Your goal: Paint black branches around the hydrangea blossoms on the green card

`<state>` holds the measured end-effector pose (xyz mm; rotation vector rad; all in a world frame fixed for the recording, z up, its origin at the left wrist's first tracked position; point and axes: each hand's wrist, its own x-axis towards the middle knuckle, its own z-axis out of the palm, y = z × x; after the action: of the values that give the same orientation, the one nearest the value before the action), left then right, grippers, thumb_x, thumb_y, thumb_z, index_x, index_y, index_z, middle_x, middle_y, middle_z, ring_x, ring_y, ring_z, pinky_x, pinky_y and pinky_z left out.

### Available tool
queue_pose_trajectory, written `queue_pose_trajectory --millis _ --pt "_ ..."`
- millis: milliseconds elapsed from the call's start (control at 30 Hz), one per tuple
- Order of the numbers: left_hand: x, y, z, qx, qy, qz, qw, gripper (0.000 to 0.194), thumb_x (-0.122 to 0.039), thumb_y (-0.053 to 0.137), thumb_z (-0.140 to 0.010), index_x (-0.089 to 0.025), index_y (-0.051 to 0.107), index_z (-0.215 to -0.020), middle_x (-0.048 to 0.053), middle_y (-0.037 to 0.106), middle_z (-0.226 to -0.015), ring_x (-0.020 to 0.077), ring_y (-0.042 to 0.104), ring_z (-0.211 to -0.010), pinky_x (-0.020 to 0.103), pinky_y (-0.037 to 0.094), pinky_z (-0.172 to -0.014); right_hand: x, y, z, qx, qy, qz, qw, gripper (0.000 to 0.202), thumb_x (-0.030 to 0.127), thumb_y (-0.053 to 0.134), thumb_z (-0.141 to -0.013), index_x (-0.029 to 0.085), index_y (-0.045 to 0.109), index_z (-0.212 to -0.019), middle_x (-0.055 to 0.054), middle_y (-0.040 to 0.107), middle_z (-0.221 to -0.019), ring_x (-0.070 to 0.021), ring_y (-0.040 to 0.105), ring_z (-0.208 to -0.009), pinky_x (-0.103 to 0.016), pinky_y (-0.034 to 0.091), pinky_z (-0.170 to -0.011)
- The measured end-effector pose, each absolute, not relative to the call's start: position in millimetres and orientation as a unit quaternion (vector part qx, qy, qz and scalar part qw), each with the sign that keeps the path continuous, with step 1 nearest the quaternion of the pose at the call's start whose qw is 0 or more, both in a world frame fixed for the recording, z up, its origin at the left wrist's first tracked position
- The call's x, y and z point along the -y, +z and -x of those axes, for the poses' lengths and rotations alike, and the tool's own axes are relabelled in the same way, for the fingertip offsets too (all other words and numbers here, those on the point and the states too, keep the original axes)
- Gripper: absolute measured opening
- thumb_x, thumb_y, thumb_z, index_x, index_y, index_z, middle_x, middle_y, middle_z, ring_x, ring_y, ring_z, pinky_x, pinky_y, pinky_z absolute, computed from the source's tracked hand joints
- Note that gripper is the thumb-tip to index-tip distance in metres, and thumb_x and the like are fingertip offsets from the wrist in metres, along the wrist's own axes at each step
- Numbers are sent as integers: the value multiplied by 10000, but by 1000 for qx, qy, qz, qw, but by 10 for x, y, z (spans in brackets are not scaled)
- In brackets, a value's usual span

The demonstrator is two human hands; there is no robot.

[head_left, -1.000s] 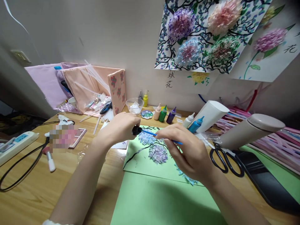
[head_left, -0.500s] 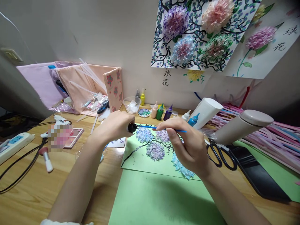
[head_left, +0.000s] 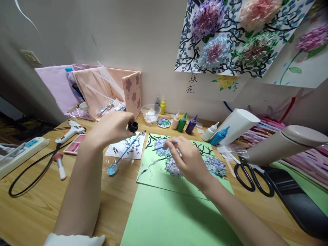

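My left hand (head_left: 115,126) is closed round a small black bottle (head_left: 133,127), its open mouth facing up, above a paint-spotted paper (head_left: 123,147). My right hand (head_left: 188,159) pinches a thin blue brush (head_left: 161,148) over the green picture sheet (head_left: 156,176). The brush's tip is at the blue-lilac flower (head_left: 160,143) on that sheet, but whether it touches cannot be seen. Black painted branches run between the raised flowers. My right hand partly covers the picture. A second blue brush (head_left: 128,147) lies across the spotted paper, near a small light-blue piece (head_left: 112,169).
Paint bottles (head_left: 182,123) and a clear bowl (head_left: 151,114) line the wall side. Black scissors (head_left: 244,176), a grey tumbler (head_left: 284,143) and a dark phone-like slab (head_left: 297,198) stand or lie right. A glue gun (head_left: 71,131) and power strip (head_left: 23,155) are left.
The brush has come away from the bottle's mouth and down to the picture with my right hand. My left hand has moved left with the bottle. The view has shifted left.
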<state>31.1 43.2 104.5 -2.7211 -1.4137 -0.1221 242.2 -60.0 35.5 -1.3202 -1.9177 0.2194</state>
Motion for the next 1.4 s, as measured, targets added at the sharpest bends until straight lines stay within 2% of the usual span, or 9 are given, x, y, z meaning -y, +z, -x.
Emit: queue_pose_trajectory --millis 367,833,1133,1400 --pt "-401 1032 -386 443 -24 896 23 140 -321 533 -711 -192 566 -753 27 648 -786 160 562 -692 248 302 -528 496 193 -2409 750 125 545 353 258 267 348 -946 182 576 -860 -50 629 -823 -164 577 -791 -275 431 -705" --pt "-394 1005 -434 426 -11 905 15 146 -302 553 -704 -190 585 -793 27 647 -795 162 563 -709 252 323 -546 486 197 -2412 752 147 569 298 279 295 324 -951 188 569 -870 -47 598 -802 -168 558 -780 -284 421 -706" --pt "-386 1023 -429 429 -8 903 16 179 -304 552 -698 -201 602 -835 26 645 -807 157 563 -723 248 333 -554 471 213 -2447 753 137 572 295 289 288 327 -946 188 574 -834 -40 588 -780 -160 554 -740 -275 412 -673" --pt "-371 1034 -445 438 11 899 6 132 -314 539 -701 -197 554 -759 13 629 -772 154 549 -686 248 290 -519 479 246 -2489 753 128 580 282 292 279 326 -944 181 563 -806 -42 567 -738 -164 542 -721 -279 397 -677"
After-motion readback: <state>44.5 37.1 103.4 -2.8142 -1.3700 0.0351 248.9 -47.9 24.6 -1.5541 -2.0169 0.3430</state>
